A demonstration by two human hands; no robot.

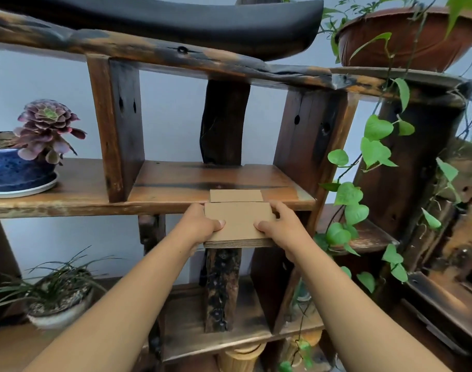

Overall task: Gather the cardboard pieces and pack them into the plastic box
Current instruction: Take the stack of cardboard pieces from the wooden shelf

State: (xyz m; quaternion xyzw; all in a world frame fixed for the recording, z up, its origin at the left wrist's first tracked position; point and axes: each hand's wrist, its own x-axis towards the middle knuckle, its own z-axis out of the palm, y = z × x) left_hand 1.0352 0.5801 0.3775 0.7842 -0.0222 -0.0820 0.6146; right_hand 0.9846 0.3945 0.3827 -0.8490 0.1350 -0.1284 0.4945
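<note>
Head view shows both hands — left hand (202, 224) and right hand (279, 225) — clamping a cardboard stack (237, 224) at the shelf (173, 183) edge; keep edges flush, then collect the loose cardboard piece (236, 196) behind — no plastic box visible.

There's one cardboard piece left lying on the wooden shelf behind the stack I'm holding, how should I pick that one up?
Take the loose cardboard piece by its short ends, coming from the front. It lies flat near the shelf edge, so slide it forward until an edge overhangs, then pinch it, probably once a hand is free of the stack.
</note>
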